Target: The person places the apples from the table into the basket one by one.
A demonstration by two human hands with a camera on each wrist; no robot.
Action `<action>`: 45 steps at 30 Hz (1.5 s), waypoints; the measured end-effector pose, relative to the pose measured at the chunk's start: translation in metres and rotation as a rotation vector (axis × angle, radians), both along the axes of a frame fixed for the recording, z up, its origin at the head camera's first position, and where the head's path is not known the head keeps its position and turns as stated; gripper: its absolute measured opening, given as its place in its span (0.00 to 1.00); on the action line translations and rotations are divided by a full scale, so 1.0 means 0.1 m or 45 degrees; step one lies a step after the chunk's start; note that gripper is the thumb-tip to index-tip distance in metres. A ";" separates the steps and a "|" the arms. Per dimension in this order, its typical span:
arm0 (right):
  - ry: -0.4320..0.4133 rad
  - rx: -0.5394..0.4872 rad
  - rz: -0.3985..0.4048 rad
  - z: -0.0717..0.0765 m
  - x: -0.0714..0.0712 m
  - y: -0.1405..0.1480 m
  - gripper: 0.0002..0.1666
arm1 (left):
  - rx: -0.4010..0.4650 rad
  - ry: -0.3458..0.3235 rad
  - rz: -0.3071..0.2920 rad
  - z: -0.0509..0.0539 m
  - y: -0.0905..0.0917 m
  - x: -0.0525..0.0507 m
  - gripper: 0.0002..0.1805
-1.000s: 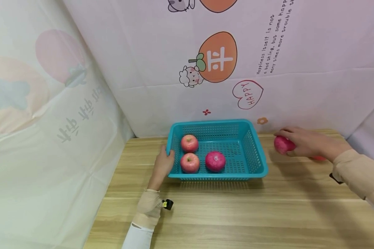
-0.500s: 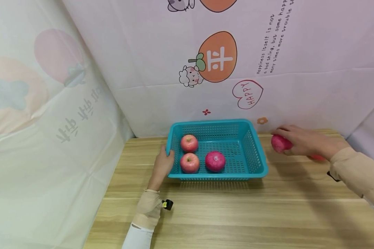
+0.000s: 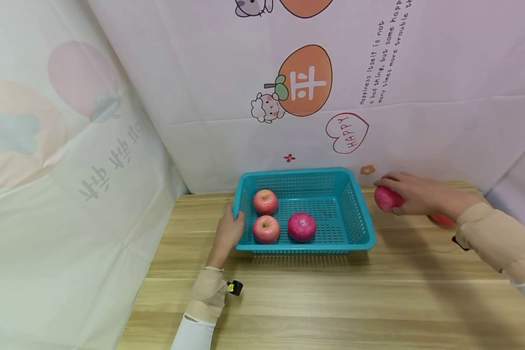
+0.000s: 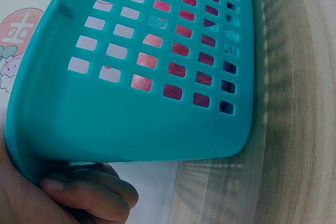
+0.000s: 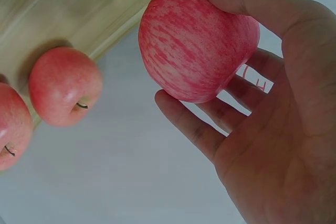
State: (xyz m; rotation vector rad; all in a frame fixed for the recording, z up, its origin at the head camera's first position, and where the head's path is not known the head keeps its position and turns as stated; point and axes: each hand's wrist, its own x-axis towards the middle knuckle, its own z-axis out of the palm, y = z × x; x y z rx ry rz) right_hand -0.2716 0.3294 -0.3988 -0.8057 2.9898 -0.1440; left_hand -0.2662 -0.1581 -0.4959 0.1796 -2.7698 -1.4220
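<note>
My left hand (image 3: pixel 230 230) grips the left rim of the teal basket (image 3: pixel 305 251); the left wrist view shows its fingers (image 4: pixel 94 192) curled under the rim. Inside the basket, two pale red apples (image 3: pixel 265 201) lie along the left side and a darker pink one (image 3: pixel 302 227) sits near the middle. Right of the basket, my right hand (image 3: pixel 420 196) holds a pink-red apple (image 3: pixel 387 198) above the table. In the right wrist view, thumb and fingertips clasp that apple (image 5: pixel 194 43).
Two more apples (image 5: pixel 65 86) rest on the table by my right hand, one cut off at the frame's edge; the head view shows only a red patch (image 3: pixel 442 219) beneath the wrist. A printed cloth (image 3: pixel 210 97) hangs behind the wooden table (image 3: pixel 315 301).
My right hand has moved a little left and toward the back with its apple, closer to the basket. The left hand and the basket have stayed in place.
</note>
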 end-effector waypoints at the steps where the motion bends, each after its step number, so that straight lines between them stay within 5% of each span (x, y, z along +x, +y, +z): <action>1: -0.003 0.003 -0.003 0.00 0.00 -0.01 0.46 | 0.001 -0.001 -0.003 0.00 0.00 0.00 0.26; 27: -0.030 0.078 -0.023 0.16 -0.06 -0.18 0.51 | 0.004 -0.029 -0.006 0.02 0.00 -0.02 0.24; 45: 0.010 0.041 0.064 0.22 -0.08 -0.33 0.50 | 0.018 -0.029 0.004 0.01 0.00 0.02 0.25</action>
